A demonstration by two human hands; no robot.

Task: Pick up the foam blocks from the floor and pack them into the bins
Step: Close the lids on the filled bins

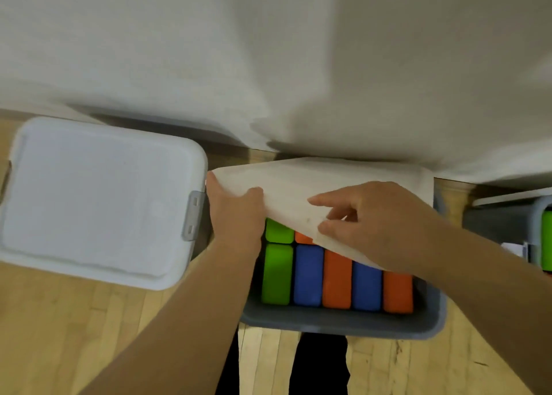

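- Wood floor [74, 335] under me and a plain white wall [268, 51] in front, pretty blurry shot tbh.
- My left hand [233, 215] grips the left edge of a white lid [298, 185]: thumb clamped on top, the other fingers out of sight below it.
- My right hand [373, 215] sits on top of the lid near its front edge, fingers bent with the tips touching the plastic. I can't tell if anything hooks under the edge.
- The lid hangs tilted over the grey bin [343, 323], covering only the back part.
- The foam blocks [337, 278] are packed inside, side by side: green, blue, orange, blue, orange up front, with a green and an orange one peeking out behind.
- Just left of that is a closed bin [95, 197] with a grey latch [193, 215].
- Far right, the edge of a third bin [501, 221] shows.
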